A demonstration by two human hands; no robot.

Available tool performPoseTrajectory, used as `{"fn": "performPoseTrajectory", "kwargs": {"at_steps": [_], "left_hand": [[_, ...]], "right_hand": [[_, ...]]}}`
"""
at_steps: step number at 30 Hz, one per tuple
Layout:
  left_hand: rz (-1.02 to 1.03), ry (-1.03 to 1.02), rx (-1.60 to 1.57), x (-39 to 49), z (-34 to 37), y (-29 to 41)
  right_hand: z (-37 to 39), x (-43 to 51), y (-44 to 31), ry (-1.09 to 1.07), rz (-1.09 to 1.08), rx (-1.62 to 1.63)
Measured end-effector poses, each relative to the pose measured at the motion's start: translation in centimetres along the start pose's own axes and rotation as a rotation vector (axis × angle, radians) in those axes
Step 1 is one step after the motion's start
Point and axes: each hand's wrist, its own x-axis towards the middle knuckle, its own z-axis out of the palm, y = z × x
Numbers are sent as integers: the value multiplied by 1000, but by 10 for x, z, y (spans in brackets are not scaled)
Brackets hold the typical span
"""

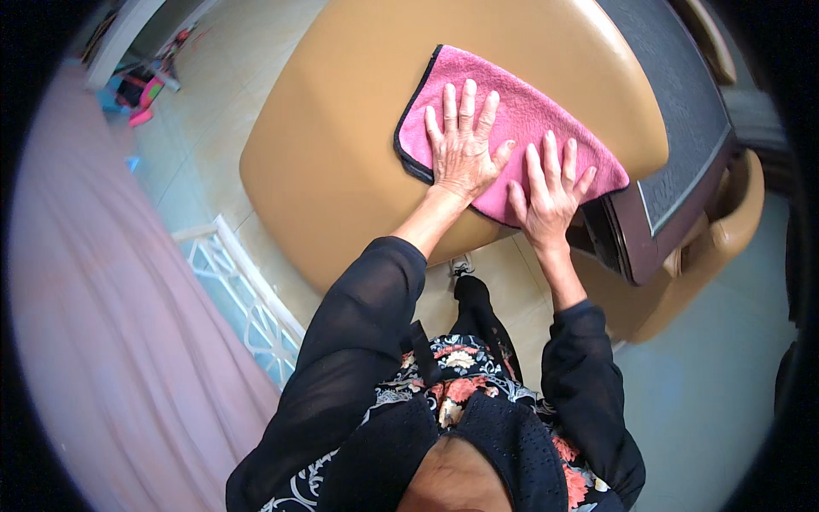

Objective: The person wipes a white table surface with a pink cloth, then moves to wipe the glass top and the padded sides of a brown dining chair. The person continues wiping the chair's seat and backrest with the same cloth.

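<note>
A pink cloth (531,112) with black edging, folded over, lies against the broad tan upholstered back of a chair (333,128). My left hand (464,147) rests flat on the cloth's left half, its fingers spread. To its right, my right hand (551,192) lies palm down near the cloth's lower right edge, fingers also apart. Neither hand is closed around anything. The cloth covers part of the chair back and hides the surface beneath it.
A dark table (630,256) with a textured grey cover (678,96) stands at the right. Beside it is another tan chair (723,237). At the left hang a pink curtain (109,288) and a white lattice panel (256,307). Colourful items (144,96) lie on the tiled floor (211,121).
</note>
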Motion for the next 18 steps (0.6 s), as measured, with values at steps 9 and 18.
{"fn": "performPoseTrajectory", "kwargs": {"at_steps": [9,18], "left_hand": [[126,59,5,9,13,-15],[346,145,136,50,10,-27]], "right_hand": [[14,9,-16,-48,98,-210],[28,29,-14,143,79,-86]]}}
